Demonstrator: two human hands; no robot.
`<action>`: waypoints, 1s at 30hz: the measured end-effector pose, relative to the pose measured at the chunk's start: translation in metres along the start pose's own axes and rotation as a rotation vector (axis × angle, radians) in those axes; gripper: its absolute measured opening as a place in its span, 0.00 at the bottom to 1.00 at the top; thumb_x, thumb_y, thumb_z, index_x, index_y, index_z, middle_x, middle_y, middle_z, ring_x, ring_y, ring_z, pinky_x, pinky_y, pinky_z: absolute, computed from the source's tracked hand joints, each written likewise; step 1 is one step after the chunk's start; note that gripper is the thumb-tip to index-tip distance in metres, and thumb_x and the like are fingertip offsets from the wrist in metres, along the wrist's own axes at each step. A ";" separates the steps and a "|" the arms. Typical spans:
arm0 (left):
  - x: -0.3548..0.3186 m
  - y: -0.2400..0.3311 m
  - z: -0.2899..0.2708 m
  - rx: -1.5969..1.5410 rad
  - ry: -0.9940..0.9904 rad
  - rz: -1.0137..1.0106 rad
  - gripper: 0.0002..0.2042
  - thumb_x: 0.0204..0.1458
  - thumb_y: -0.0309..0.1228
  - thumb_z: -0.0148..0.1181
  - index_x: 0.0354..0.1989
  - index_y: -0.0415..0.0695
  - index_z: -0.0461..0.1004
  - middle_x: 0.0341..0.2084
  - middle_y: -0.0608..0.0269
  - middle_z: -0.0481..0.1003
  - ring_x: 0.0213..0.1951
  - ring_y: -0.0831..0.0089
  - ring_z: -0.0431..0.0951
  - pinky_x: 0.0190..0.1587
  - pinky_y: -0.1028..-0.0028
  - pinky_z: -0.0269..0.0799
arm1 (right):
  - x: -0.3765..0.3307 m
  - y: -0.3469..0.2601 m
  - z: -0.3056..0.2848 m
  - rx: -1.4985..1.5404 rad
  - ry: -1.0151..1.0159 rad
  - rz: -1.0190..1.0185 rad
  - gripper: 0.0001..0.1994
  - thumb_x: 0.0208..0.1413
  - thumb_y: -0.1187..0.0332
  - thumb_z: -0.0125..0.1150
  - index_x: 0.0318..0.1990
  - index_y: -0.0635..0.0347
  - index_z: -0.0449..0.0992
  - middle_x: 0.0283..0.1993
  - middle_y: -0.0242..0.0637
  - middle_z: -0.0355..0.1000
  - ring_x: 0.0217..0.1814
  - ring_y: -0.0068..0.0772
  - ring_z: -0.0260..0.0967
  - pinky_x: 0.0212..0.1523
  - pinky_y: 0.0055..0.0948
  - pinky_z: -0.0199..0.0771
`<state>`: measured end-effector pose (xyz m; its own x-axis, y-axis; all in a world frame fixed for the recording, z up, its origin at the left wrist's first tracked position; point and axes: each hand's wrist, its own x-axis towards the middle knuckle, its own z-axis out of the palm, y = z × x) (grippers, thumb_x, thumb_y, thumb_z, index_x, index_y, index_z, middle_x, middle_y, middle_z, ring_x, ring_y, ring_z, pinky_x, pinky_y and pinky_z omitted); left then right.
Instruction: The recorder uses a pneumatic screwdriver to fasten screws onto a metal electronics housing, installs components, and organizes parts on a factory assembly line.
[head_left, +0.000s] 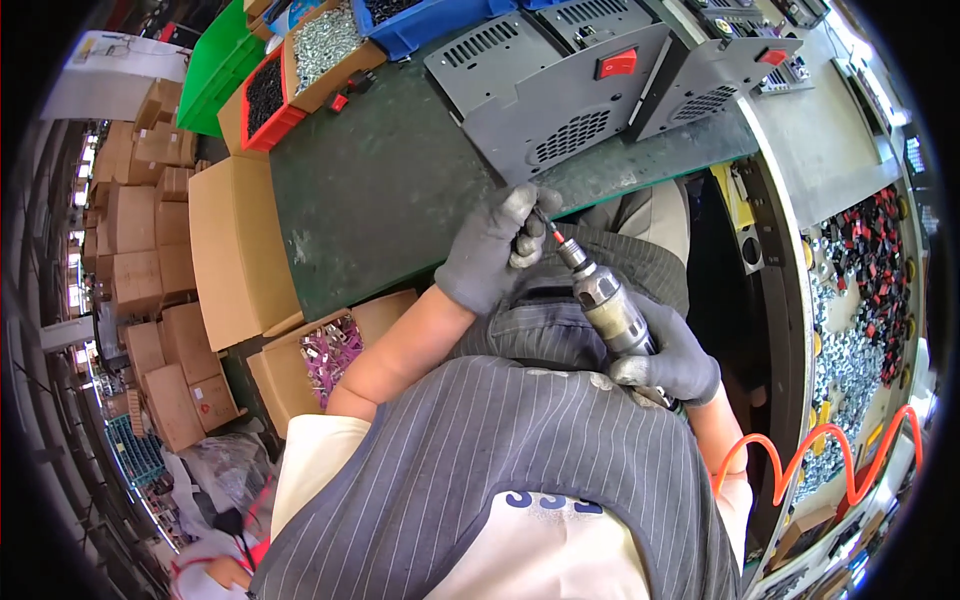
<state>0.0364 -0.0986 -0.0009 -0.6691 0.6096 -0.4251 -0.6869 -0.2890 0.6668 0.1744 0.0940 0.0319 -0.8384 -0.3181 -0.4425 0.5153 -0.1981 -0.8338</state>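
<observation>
The right hand point(670, 355) has its grip closed around the body of a power screwdriver point(612, 308), which is held off the near edge of the worktop point(370, 200), over the person's lap. The screwdriver is tilted, its bit point(556, 232) pointing up and leftward to the worktop's near edge. There the left hand point(490, 245) has its grip curled in nearly closed at the tip of the bit; whether it pinches the bit or some small part cannot be told. Both hands wear grey gloves.

On the right part of the worktop stands a grey metal case point(520, 110) with a red switch point(617, 64) and a vent of small holes; a similar case point(715, 70) is just right of it. At the worktop's far left corner are a red bin point(274, 132) of black screws and a cardboard box point(345, 75) of silver ones, with a blue bin point(410, 35) along its far edge. An open carton point(275, 375) with purple parts point(332, 355) sits off the worktop's near left corner. An orange coiled hose point(826, 430) hangs to the right of the worktop.
</observation>
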 end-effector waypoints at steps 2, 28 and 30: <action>-0.004 0.006 -0.003 0.422 -0.021 0.224 0.20 0.57 0.43 0.51 0.41 0.33 0.70 0.18 0.71 0.64 0.18 0.87 0.58 0.19 0.85 0.54 | 0.000 0.001 -0.003 -0.018 -0.026 -0.003 0.37 0.31 0.58 0.72 0.51 0.69 0.66 0.29 0.33 0.69 0.26 0.18 0.65 0.28 0.19 0.66; 0.034 0.062 -0.005 0.484 0.044 0.438 0.13 0.59 0.36 0.50 0.41 0.40 0.75 0.17 0.74 0.69 0.14 0.90 0.58 0.15 0.87 0.51 | 0.014 -0.006 0.004 -0.125 0.090 -0.307 0.30 0.40 0.64 0.70 0.50 0.68 0.65 0.32 0.34 0.70 0.25 0.20 0.68 0.25 0.22 0.72; 0.035 0.062 -0.007 0.505 0.060 0.422 0.13 0.58 0.36 0.51 0.40 0.40 0.75 0.16 0.75 0.68 0.14 0.90 0.58 0.15 0.87 0.51 | 0.011 -0.018 0.006 -0.002 0.076 -0.100 0.30 0.40 0.62 0.70 0.50 0.67 0.66 0.34 0.34 0.70 0.32 0.21 0.68 0.34 0.23 0.71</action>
<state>-0.0315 -0.1007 0.0216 -0.8764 0.4734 -0.0883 -0.1546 -0.1029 0.9826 0.1570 0.0889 0.0444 -0.8966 -0.2256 -0.3810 0.4283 -0.2235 -0.8756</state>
